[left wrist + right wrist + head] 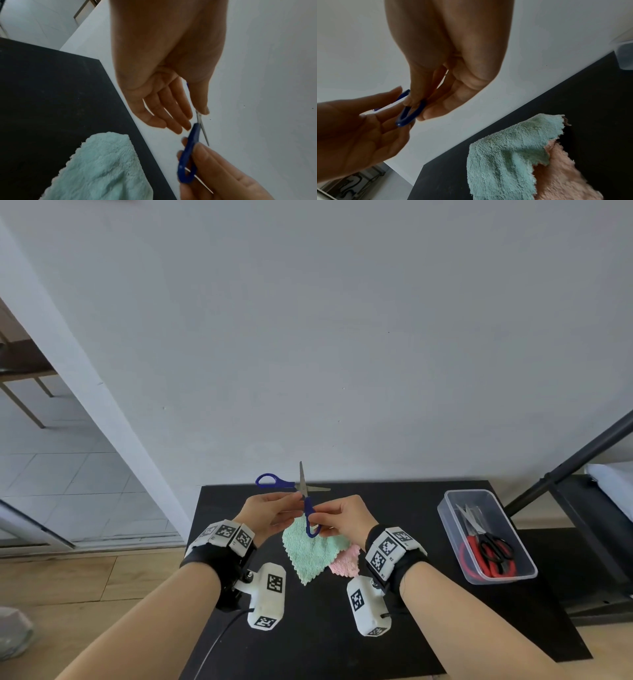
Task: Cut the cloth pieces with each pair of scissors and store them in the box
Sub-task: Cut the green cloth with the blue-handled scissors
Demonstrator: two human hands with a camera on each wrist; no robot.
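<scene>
Blue-handled scissors (303,487) (190,152) (407,118) are held in the air above the far edge of the black table (376,628), blades spread wide. My left hand (294,504) (197,116) pinches them near the pivot between thumb and nearly straight fingers. One blue handle loop sticks out free to the upper left. My right hand (322,523) (418,109) pinches the other handle loop. A teal cloth (310,554) (96,166) (503,155) lies on the table below the hands, overlapping a pink cloth (346,564) (561,175).
A clear plastic box (445,510) (624,54) stands at the table's right, holding red scissors (478,568) and black scissors (496,546). A black slanted pole (565,467) rises beyond it. A white wall is close behind the table; wooden floor lies to the left.
</scene>
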